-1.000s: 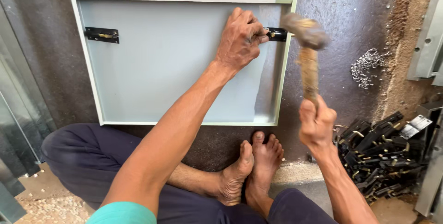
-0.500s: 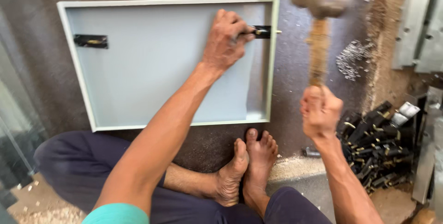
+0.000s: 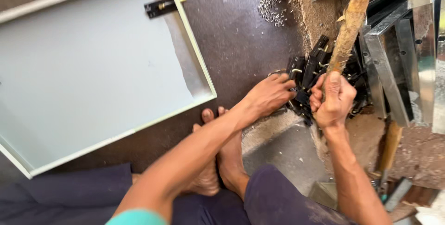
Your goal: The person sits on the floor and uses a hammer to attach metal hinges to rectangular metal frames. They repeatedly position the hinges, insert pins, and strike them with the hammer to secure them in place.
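My right hand (image 3: 333, 100) grips the wooden handle of a hammer (image 3: 350, 25), held upright with its metal head at the top edge of the view. My left hand (image 3: 270, 94) reaches into a pile of black metal hinges (image 3: 320, 74) on the floor, fingers curled over them; whether it holds one I cannot tell. A pale green-rimmed metal panel (image 3: 92, 76) lies flat on the dark floor to the left, with a black hinge (image 3: 163, 6) fixed at its right rim.
My bare feet (image 3: 218, 160) rest on the floor between the panel and the hinge pile. Shiny metal frames (image 3: 408, 53) lean at the right. Loose screws (image 3: 273, 2) lie scattered at the top. A second wooden-handled tool (image 3: 389, 148) lies at the lower right.
My left hand left the hinge on the panel and moved right to the pile of black hinges. The view swung right, and the hammer stays raised in my right hand.
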